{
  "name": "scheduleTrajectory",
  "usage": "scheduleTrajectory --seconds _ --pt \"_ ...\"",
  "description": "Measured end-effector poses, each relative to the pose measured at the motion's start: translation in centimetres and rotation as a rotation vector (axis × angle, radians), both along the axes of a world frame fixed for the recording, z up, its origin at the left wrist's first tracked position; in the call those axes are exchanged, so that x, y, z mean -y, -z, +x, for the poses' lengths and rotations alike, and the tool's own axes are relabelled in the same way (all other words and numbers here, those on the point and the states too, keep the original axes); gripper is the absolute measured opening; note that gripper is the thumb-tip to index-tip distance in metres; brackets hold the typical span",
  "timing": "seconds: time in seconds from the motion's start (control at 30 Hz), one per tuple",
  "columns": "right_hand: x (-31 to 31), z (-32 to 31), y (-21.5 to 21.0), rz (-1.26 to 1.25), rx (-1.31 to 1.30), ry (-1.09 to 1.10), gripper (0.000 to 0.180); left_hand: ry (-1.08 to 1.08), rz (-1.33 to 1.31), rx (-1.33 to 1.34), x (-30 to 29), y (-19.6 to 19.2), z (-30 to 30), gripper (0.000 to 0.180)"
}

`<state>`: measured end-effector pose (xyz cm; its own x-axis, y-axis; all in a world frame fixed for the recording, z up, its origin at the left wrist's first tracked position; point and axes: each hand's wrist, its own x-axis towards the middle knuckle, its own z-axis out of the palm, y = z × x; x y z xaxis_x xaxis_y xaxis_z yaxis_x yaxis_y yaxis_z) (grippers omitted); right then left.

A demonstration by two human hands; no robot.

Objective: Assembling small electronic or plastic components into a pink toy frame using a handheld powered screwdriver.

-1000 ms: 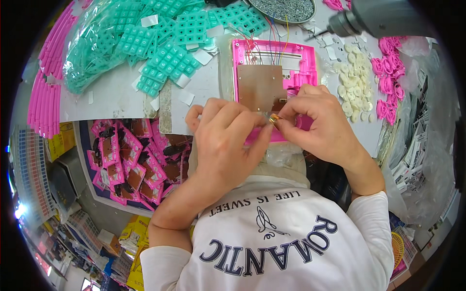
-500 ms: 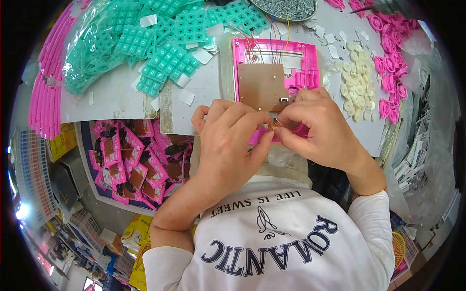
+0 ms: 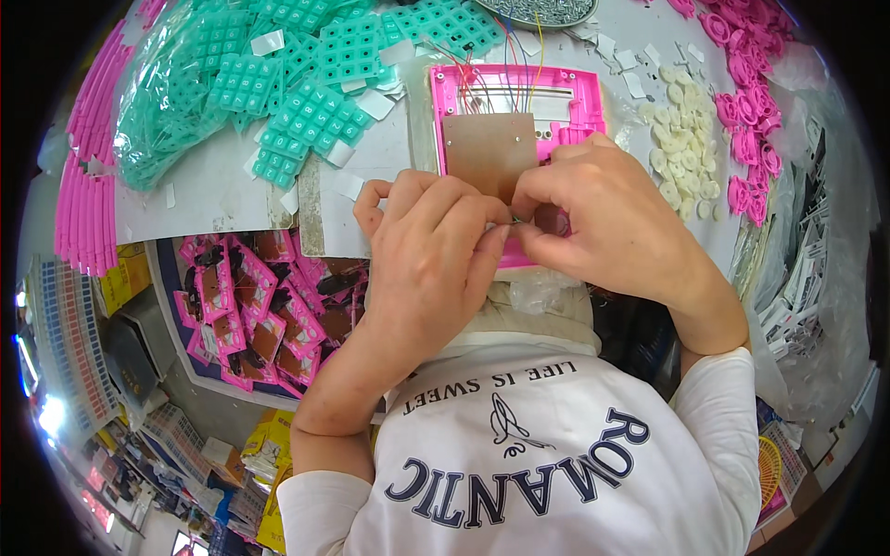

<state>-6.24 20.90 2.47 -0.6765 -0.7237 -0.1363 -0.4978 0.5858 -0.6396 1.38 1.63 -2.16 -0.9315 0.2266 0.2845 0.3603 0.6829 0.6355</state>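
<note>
In front of me on the table is a pink plastic housing (image 3: 594, 102) with a brown circuit board (image 3: 489, 151) lying over it. Red, blue and yellow wires (image 3: 508, 79) run up from the board's far edge. My left hand (image 3: 422, 246) and my right hand (image 3: 616, 227) meet at the board's near edge, each closed in a pinch. Between the fingertips something tiny and greenish shows, too small to name. My right hand covers the board's near right corner and part of the housing.
Teal rubber keypads (image 3: 311, 125) pile up at the left, some bagged. Cream plastic buttons (image 3: 683, 139) and pink looped parts (image 3: 744, 139) lie right. A bowl of screws (image 3: 542, 11) stands at the back. Below left, a bin holds pink assemblies (image 3: 255, 306); pink strips (image 3: 83, 199) stack far left.
The fingertips have drawn closer together, and my right hand now hides the small switch at the board's corner. The housing and board appear slightly farther left and up.
</note>
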Motion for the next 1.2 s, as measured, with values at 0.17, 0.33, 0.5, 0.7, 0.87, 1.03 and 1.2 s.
scheduleTrajectory --seconds 0.17,0.33,0.5,0.7,0.87,1.03,1.2 --pt "-0.2 0.7 0.5 -0.105 0.082 0.144 0.013 -0.058 0.055 0.078 0.5 -0.1 0.7 0.016" --pt "-0.2 0.9 0.8 -0.132 0.081 0.152 0.012 -0.050 0.047 0.060 -0.1 -0.2 0.8 0.015" --pt "-0.3 0.9 0.7 -0.150 0.085 0.156 0.012 -0.079 0.017 -0.013 -0.8 0.4 0.5 0.017" --pt "-0.3 1.1 1.2 -0.184 0.075 0.144 0.011 -0.135 -0.082 -0.059 -2.0 0.7 0.5 0.018" --pt "-0.4 1.2 1.2 -0.170 0.038 0.142 0.012 -0.077 -0.061 -0.098 -1.0 1.2 0.2 0.024" --pt "-0.5 1.3 0.6 -0.087 0.212 0.205 0.010 -0.117 0.020 -0.020 -0.7 -0.6 0.4 0.027" --pt "-0.4 1.1 0.9 -0.179 0.089 0.173 0.013 -0.066 0.027 -0.037 -0.5 0.3 0.4 0.019"
